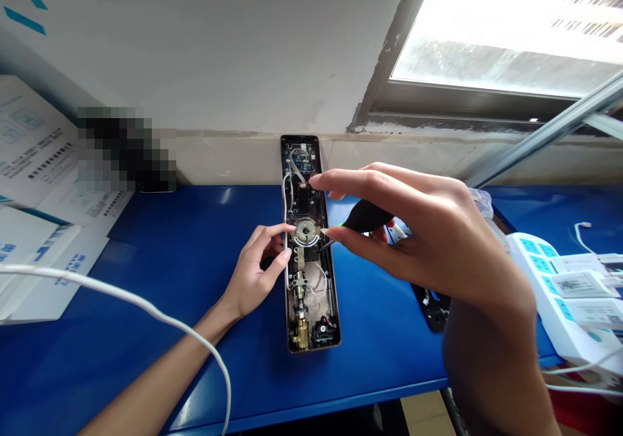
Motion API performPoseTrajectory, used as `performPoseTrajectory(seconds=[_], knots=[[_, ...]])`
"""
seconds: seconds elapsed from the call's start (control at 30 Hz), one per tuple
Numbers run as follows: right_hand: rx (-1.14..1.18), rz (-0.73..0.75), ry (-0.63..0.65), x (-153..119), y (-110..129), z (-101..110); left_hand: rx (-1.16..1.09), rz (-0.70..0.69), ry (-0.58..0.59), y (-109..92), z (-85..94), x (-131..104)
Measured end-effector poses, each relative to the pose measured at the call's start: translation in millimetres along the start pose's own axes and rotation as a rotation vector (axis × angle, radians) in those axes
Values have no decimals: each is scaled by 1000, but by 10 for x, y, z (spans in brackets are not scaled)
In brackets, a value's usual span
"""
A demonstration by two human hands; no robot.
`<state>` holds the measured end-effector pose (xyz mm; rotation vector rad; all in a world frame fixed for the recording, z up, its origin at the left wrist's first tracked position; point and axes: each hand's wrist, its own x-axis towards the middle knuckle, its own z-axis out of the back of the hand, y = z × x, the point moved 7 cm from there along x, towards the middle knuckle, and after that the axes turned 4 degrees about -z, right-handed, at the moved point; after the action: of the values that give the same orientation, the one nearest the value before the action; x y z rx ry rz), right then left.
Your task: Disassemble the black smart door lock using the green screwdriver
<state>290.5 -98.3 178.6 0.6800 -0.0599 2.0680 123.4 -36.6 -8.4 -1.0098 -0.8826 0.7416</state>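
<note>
An opened electronic door lock (311,306) lies lengthwise on the blue table, its inside facing up. It shows a circuit board (302,160) at the far end, a round metal disc (306,231) in the middle and a brass cylinder (302,333) at the near end. My left hand (257,270) grips the lock's left edge, index finger and thumb resting beside the disc. My right hand (418,222) holds a screwdriver (367,217) with a black and green handle. Its shaft slants down-left to the lock's right side; the tip is hard to make out. The right index finger reaches over the lock's upper part.
White boxes (43,157) stand at the left, and a white cable (146,306) crosses the foreground. A white power strip (540,274) with plugged-in adapters sits at the right. Behind my right hand lies a black panel (431,309). The wall (243,47) closes off the back.
</note>
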Motion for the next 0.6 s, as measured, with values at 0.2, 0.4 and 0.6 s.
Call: performPoseTrajectory(seconds=[0.2,0.4,0.6], knots=[[29,-6,12,12,-1,-12,9,5,2,-8,1,3],[38,-27,33,-6,-1,-26,5,6,7,-10,0,3],[24,-9,9,-10,-15,-18,16,-2,1,-28,3,13]])
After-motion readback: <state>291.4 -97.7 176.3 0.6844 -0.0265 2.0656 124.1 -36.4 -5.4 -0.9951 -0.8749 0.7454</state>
